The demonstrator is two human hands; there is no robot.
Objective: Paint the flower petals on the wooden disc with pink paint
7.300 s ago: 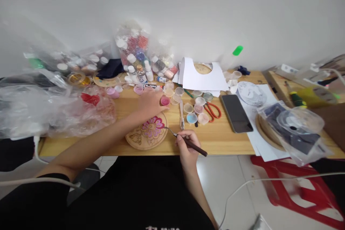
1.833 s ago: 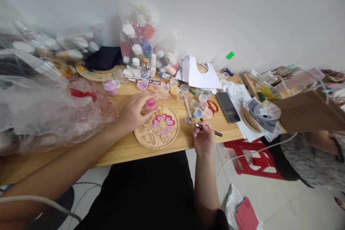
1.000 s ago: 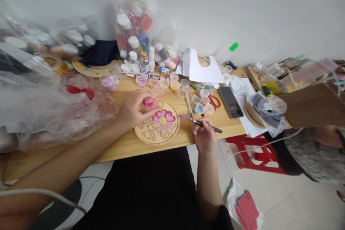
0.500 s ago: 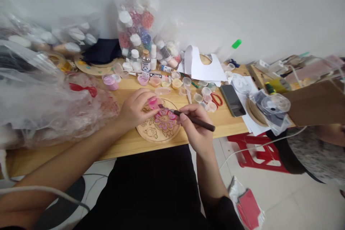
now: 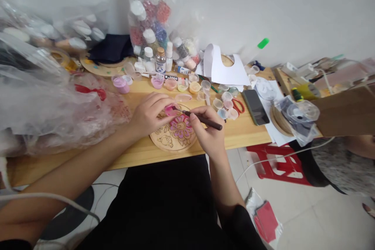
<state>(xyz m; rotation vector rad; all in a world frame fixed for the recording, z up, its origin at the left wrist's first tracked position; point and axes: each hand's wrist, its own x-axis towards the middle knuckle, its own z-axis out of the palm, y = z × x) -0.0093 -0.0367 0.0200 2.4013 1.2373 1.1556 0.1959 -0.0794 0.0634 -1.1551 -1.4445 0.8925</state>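
Observation:
A round wooden board carved with outlined flowers lies near the table's front edge, one blossom coloured pink. Above its upper left part, my left hand grips a small plastic cup of pink paint between thumb and fingers. My right hand pinches a palette knife by its dark handle. The knife's thin tip reaches into the pink cup. Behind the board, several small cups of pastel paint stand open, among them a lilac cup and an orange cup.
Plastic bags crowd the table's left side. Bottles, a bag of coloured jars and cut white paper stand along the wall. Red-handled scissors and a phone lie right. Another person sits at far right near a red stool.
My right hand has shifted left and up, bringing the knife tip from the pink cup's edge to inside it. My left hand still holds the cup. The view has tilted slightly.

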